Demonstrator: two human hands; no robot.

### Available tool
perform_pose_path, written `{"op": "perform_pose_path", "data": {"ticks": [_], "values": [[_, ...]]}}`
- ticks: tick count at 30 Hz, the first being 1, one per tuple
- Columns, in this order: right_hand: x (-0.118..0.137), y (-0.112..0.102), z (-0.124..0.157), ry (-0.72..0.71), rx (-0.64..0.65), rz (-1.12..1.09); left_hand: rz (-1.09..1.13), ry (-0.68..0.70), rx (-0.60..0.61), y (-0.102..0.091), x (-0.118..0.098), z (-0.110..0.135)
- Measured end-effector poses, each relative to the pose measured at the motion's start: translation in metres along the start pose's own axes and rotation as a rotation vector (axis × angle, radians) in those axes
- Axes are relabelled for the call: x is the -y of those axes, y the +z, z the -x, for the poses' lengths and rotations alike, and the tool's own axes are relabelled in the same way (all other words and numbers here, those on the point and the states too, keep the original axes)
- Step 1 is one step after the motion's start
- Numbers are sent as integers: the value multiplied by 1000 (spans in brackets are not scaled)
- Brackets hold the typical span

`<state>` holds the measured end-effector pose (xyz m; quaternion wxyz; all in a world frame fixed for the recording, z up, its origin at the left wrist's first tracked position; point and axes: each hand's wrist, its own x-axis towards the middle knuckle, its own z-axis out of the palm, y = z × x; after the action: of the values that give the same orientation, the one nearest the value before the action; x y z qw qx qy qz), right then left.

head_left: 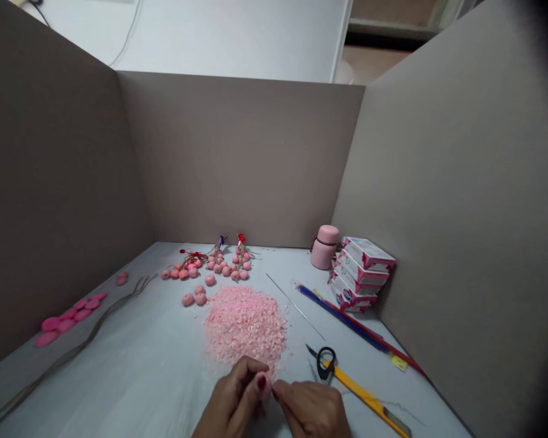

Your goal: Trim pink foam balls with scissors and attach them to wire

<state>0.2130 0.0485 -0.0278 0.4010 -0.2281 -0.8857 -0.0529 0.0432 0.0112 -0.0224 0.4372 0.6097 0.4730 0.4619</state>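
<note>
Left hand (pixel 235 395) is gripping a small, rounded pink piece (pixel 267 389) near a heap of pink flakes (pixel 246 322) on the white tabletop (pixel 132 377); right hand (pixel 317 404) is adjoining it, grip indeterminable from here.

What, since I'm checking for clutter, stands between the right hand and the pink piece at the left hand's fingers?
Nothing visible does. The right hand has its fingertips right beside the pink piece, pinched by the left hand; contact is unclear. The pile of pink bits lies beyond, not between.
</note>
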Motion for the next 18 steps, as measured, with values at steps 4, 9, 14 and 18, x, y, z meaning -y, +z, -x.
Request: {"op": "perform_pose_path", "data": {"ticks": [4,9,14,18], "values": [[3,-3,0,-30,-2,0,154,-256,112,0,-2,1],[3,-8,-1,141,16,-178,-45,100,5,-7,-4,6],[4,-6,1,91,35,-106,-39,47,49,-4,-9,4],[5,-6,0,71,42,-87,236,-179,93,4,-3,2]]}}
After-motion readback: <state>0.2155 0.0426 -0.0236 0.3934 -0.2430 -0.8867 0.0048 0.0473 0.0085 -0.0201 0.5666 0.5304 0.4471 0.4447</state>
